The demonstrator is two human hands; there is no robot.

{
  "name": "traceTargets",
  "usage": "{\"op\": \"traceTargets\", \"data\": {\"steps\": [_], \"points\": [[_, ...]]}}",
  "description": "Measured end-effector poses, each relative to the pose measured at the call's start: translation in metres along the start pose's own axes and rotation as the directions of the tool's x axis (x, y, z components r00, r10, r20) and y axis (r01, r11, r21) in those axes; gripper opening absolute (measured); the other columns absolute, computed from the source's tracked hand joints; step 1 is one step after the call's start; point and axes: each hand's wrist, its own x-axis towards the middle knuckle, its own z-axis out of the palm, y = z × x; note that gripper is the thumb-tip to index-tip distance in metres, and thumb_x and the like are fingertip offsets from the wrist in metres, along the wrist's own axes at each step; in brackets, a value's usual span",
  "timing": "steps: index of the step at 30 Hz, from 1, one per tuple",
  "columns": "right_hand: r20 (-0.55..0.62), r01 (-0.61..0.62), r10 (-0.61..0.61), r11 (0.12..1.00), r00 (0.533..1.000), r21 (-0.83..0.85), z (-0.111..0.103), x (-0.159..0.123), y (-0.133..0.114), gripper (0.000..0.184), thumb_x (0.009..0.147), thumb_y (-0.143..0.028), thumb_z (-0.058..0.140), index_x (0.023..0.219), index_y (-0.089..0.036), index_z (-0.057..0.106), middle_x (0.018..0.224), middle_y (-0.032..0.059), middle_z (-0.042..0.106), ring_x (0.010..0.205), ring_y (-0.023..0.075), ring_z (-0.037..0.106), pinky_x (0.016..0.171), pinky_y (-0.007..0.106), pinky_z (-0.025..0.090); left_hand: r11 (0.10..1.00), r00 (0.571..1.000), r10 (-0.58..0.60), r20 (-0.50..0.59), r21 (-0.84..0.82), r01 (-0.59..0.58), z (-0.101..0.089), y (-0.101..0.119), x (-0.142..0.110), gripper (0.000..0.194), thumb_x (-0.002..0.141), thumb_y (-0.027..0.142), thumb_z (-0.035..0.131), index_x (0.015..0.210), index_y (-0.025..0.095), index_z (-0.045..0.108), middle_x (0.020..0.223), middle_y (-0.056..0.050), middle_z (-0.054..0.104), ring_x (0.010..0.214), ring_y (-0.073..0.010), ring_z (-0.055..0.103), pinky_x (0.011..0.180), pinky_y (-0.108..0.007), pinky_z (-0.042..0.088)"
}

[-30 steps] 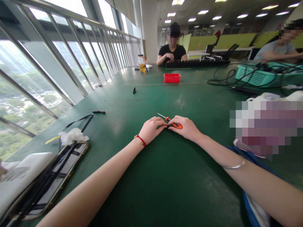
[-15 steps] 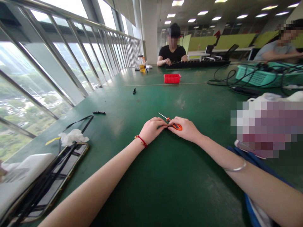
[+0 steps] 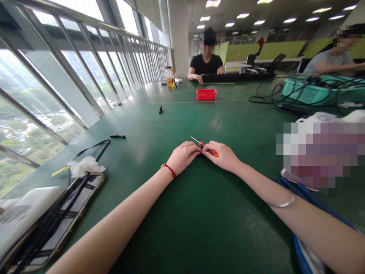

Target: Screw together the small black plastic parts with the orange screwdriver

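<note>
Over the middle of the green table (image 3: pixel 182 213), my two hands meet at the fingertips. My right hand (image 3: pixel 222 155) is closed on a screwdriver (image 3: pixel 213 153) with an orange and black handle; its thin metal shaft points up and to the left. My left hand (image 3: pixel 182 156), a red cord bracelet at its wrist, pinches with thumb and fingers right beside the right fingertips. Whatever lies in that pinch is too small and too covered to make out.
A red plastic basket (image 3: pixel 206 94) stands ahead, with small black parts (image 3: pixel 161 110) nearer on the left. At left lie a phone case-like frame (image 3: pixel 94 190), straps and crumpled tissue (image 3: pixel 86 166). A turquoise basket (image 3: pixel 310 91) with cables is at right. A person (image 3: pixel 207 62) sits opposite.
My hands stay almost in place, with the screwdriver handle turned slightly in the right hand. Across the table, the person's hand has shifted a little. The view has moved slightly.
</note>
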Motion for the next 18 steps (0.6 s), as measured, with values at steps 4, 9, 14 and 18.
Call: {"op": "traceTargets", "data": {"steps": [4, 9, 14, 18], "points": [[0.02, 0.024, -0.024, 1.0, 1.0, 0.012, 0.0, 0.0, 0.002, 0.018, 0.085, -0.036, 0.05, 0.086, -0.024, 0.064, 0.085, 0.0007, 0.059, 0.076, 0.0145, 0.056, 0.065, 0.025, 0.037, 0.997, 1.0, -0.012, 0.015, 0.079, 0.011, -0.002, 0.003, -0.001, 0.019, 0.091, 0.023, 0.047, 0.092, 0.017, 0.066, 0.094, -0.006, 0.066, 0.088, -0.0175, 0.058, 0.081, -0.031, 0.049], [0.023, 0.031, -0.032, 0.999, 0.999, 0.03, 0.0, 0.0, 0.004, 0.017, 0.084, -0.036, 0.052, 0.086, -0.024, 0.065, 0.087, 0.001, 0.06, 0.077, 0.015, 0.057, 0.065, 0.026, 0.038, 0.953, 0.995, 0.066, 0.077, 0.292, -0.086, -0.004, 0.008, -0.002, 0.024, 0.094, 0.023, 0.042, 0.094, 0.016, 0.065, 0.092, -0.007, 0.065, 0.085, -0.0178, 0.056, 0.078, -0.03, 0.048], [0.022, 0.05, -0.051, 0.998, 0.998, 0.024, 0.001, 0.001, 0.006, 0.014, 0.08, -0.035, 0.057, 0.087, -0.025, 0.065, 0.088, 0.0009, 0.06, 0.077, 0.015, 0.058, 0.064, 0.026, 0.039, 0.903, 0.983, 0.116, 0.142, 0.398, -0.165, -0.005, 0.011, 0.0, 0.022, 0.093, 0.017, 0.04, 0.097, 0.013, 0.062, 0.092, -0.009, 0.062, 0.085, -0.0189, 0.055, 0.077, -0.031, 0.048], [0.028, 0.026, -0.027, 0.999, 0.999, 0.02, 0.001, 0.001, 0.005, 0.013, 0.079, -0.033, 0.058, 0.086, -0.024, 0.064, 0.087, 0.0004, 0.06, 0.077, 0.0153, 0.058, 0.064, 0.026, 0.039, 0.933, 0.987, 0.08, 0.138, 0.338, -0.123, -0.005, 0.012, -0.001, 0.019, 0.09, 0.016, 0.044, 0.096, 0.013, 0.061, 0.094, -0.009, 0.062, 0.089, -0.0201, 0.055, 0.082, -0.033, 0.048]]}}
